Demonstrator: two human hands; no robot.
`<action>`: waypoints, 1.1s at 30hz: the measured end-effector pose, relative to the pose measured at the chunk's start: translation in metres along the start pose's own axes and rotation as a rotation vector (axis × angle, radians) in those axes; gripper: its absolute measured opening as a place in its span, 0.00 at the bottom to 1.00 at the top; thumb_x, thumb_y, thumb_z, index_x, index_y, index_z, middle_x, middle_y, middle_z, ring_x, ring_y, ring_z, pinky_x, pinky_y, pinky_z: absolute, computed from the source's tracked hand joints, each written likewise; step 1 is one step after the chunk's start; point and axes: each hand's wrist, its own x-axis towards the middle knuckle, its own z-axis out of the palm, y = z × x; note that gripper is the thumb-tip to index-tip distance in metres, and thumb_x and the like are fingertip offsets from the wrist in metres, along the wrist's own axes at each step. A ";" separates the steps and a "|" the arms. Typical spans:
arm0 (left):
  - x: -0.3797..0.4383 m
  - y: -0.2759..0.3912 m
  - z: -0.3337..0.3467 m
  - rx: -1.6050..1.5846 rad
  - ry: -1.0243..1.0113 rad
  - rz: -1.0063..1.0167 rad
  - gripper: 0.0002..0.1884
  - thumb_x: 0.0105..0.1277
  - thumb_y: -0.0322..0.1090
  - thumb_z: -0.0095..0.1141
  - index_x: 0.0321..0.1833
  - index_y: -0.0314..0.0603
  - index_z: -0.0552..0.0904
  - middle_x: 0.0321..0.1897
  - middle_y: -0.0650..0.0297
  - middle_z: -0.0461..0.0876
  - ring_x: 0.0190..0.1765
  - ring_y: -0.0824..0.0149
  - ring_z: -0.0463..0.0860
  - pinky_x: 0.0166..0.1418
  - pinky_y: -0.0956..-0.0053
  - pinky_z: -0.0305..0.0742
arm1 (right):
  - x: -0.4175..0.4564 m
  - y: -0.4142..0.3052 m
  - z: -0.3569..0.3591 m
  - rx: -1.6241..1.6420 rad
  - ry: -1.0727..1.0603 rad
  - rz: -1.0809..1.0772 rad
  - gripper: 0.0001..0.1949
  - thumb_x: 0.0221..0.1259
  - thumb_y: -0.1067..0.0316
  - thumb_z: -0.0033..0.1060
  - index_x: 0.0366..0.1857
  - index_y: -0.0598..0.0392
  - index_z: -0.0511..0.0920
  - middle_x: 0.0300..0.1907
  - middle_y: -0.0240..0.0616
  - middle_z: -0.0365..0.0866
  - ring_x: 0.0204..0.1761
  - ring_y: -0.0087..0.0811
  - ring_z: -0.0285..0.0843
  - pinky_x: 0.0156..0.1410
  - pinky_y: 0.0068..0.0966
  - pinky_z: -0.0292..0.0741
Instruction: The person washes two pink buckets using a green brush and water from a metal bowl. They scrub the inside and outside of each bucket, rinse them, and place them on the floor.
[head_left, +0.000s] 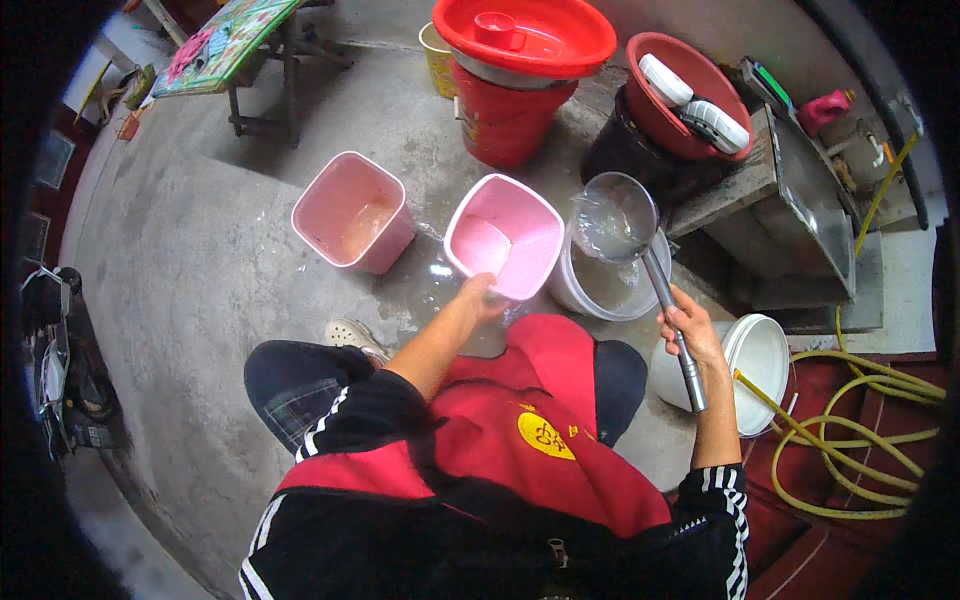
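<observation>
My left hand (482, 298) grips the near rim of a pink square plastic bin (484, 247), which is tilted so its inside faces me. In my right hand (691, 324) is the metal handle of a water ladle (615, 217) with a clear bowl. Water shows in the ladle's bowl, held over a white bucket (654, 289) of cloudy water. A second pink bin (390, 244) stands on the floor to the left, with some brownish liquid or residue at its bottom.
A red basin (450, 19) holding a red cup (495, 31) tops a red bucket (510, 120). Shoes (712, 126) lie in a darker red basin (645, 45). A concrete sink (795, 202), a tipped white bucket (761, 375) and a coiled yellow hose (840, 514) are at the right. A low table (255, 30) stands upper left.
</observation>
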 end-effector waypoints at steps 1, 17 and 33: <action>0.001 0.001 -0.002 0.024 -0.020 0.012 0.16 0.53 0.30 0.48 0.47 0.37 0.69 0.40 0.53 0.71 0.42 0.54 0.76 0.44 0.54 0.79 | 0.000 -0.003 0.007 -0.053 -0.004 -0.030 0.26 0.62 0.70 0.48 0.66 0.55 0.57 0.31 0.37 0.71 0.22 0.19 0.65 0.18 0.15 0.65; -0.020 0.004 0.001 -0.115 -0.103 -0.080 0.21 0.51 0.26 0.52 0.50 0.42 0.68 0.47 0.57 0.65 0.50 0.55 0.70 0.46 0.53 0.79 | -0.047 0.000 -0.027 0.815 -0.238 -0.122 0.19 0.68 0.67 0.40 0.60 0.62 0.58 0.41 0.44 0.64 0.26 0.17 0.59 0.17 0.08 0.59; -0.036 0.024 -0.007 -0.156 -0.194 0.071 0.21 0.51 0.26 0.54 0.50 0.45 0.69 0.50 0.55 0.64 0.52 0.54 0.70 0.54 0.51 0.74 | -0.154 0.154 -0.239 0.709 0.734 0.097 0.12 0.65 0.63 0.38 0.34 0.63 0.68 0.22 0.39 0.74 0.16 0.21 0.65 0.17 0.15 0.68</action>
